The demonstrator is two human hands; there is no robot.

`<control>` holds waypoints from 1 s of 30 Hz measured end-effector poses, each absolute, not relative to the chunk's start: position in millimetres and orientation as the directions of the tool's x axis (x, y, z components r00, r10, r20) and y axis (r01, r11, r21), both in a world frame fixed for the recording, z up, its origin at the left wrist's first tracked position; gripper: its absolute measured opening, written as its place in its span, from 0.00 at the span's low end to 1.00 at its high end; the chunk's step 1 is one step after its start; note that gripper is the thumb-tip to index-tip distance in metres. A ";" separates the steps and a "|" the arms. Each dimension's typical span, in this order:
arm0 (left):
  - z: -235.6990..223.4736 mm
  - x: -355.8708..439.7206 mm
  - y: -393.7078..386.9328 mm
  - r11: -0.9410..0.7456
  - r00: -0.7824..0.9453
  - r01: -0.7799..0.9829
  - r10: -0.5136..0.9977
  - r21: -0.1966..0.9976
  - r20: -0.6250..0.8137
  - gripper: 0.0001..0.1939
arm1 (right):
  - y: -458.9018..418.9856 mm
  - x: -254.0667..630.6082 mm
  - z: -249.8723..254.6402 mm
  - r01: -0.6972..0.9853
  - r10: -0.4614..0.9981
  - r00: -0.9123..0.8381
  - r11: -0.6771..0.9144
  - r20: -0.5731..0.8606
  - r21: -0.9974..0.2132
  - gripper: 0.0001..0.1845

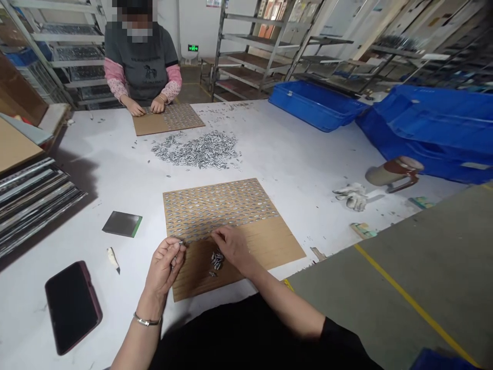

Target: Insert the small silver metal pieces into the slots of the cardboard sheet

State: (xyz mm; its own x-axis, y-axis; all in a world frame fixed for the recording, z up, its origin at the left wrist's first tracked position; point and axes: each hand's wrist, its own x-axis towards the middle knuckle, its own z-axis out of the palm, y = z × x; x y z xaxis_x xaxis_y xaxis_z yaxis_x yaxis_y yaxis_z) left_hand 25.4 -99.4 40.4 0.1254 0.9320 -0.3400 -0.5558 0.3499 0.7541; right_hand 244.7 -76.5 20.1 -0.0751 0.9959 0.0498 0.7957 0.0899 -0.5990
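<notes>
In front of me lies a brown board (269,239), its far part covered with rows of small silver leaf-shaped metal pieces (219,200). My left hand (165,262) is over the board's left edge, with a small metal piece (181,243) pinched between thumb and finger. My right hand (233,249) reaches the nearest row, its thumb and forefinger closed together at the board; anything between them is too small to make out. A small heap of loose metal pieces (216,259) rests on the bare near part of the board, between my hands.
A large pile of metal pieces (204,149) lies beyond my board. Across the table, a co-worker (142,61) handles a similar board (150,125). Leftward are a phone (73,306), small knife (113,259) and dark block (121,224); rightward, a mug (385,172), gloves (351,196) and blue bins (316,105).
</notes>
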 end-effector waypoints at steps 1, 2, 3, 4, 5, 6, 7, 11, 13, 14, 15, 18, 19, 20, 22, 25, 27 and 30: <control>40.2 25.1 -100.0 0.360 0.133 -0.557 0.928 0.749 -0.347 0.16 | -76.1 242.7 18.6 0.813 0.997 -0.059 0.071 0.040 -0.578 0.12; 40.0 25.1 -100.5 0.370 0.143 -0.560 0.925 0.742 -0.353 0.16 | -75.9 240.9 17.1 0.830 0.999 -0.038 0.049 0.031 -0.556 0.12; 39.6 25.4 -100.9 0.377 0.150 -0.563 0.922 0.735 -0.358 0.16 | -75.7 239.4 15.6 0.846 1.000 -0.016 0.027 0.025 -0.533 0.12; 39.3 25.8 -101.1 0.381 0.156 -0.567 0.920 0.730 -0.359 0.16 | -75.5 238.1 14.1 0.860 1.000 0.003 0.009 0.024 -0.510 0.11; 38.9 26.1 -101.2 0.382 0.159 -0.570 0.920 0.727 -0.359 0.16 | -75.5 236.8 12.8 0.873 0.999 0.020 -0.004 0.027 -0.487 0.11; 38.7 26.4 -101.2 0.381 0.159 -0.571 0.920 0.727 -0.358 0.16 | -75.6 235.6 11.7 0.885 0.999 0.027 -0.009 0.034 -0.466 0.10; 38.6 26.6 -101.2 0.381 0.157 -0.569 0.920 0.728 -0.358 0.16 | -75.7 234.4 10.8 0.893 0.999 0.027 -0.006 0.040 -0.449 0.09; 38.4 26.0 -100.3 0.369 0.136 -0.553 0.925 0.747 -0.356 0.16 | -76.5 233.5 10.8 0.905 0.997 0.064 -0.037 0.048 -0.424 0.04; 37.7 25.7 -99.8 0.348 0.123 -0.542 0.933 0.765 -0.338 0.16 | -76.9 238.4 13.7 0.899 0.996 0.063 -0.026 0.070 -0.437 0.04; 37.2 25.9 -99.7 0.338 0.121 -0.537 0.937 0.773 -0.326 0.16 | -77.3 242.7 15.8 0.895 0.994 0.050 -0.003 0.095 -0.446 0.05; 36.6 26.4 -99.7 0.333 0.124 -0.532 0.940 0.779 -0.318 0.16 | -78.2 248.2 18.0 0.892 0.992 0.030 0.030 0.124 -0.452 0.06; 35.1 31.1 -100.6 0.341 0.149 -0.523 0.939 0.781 -0.311 0.16 | -84.2 268.7 22.5 0.897 0.980 -0.057 0.135 0.191 -0.422 0.10; 35.0 33.9 -101.1 0.352 0.161 -0.520 0.935 0.778 -0.315 0.16 | -87.5 275.8 22.1 0.898 0.973 -0.115 0.188 0.200 -0.398 0.09; 35.2 37.4 -101.8 0.364 0.171 -0.514 0.931 0.777 -0.322 0.16 | -91.3 282.5 20.5 0.893 0.962 -0.179 0.246 0.206 -0.376 0.08; 36.0 45.7 -103.3 0.381 0.182 -0.490 0.924 0.784 -0.336 0.16 | -99.7 295.0 14.5 0.869 0.934 -0.289 0.349 0.213 -0.350 0.05; 37.5 58.8 -105.5 0.401 0.178 -0.428 0.916 0.810 -0.360 0.16 | -110.4 311.9 5.7 0.827 0.906 -0.362 0.420 0.218 -0.374 0.05; 38.1 65.6 -106.4 0.418 0.183 -0.405 0.909 0.813 -0.376 0.16 | -113.4 321.0 5.7 0.785 0.885 -0.411 0.466 0.220 -0.409 0.05; 38.8 71.8 -105.9 0.429 0.188 -0.398 0.903 0.811 -0.386 0.17 | -109.1 324.9 14.6 0.725 0.860 -0.449 0.510 0.244 -0.463 0.04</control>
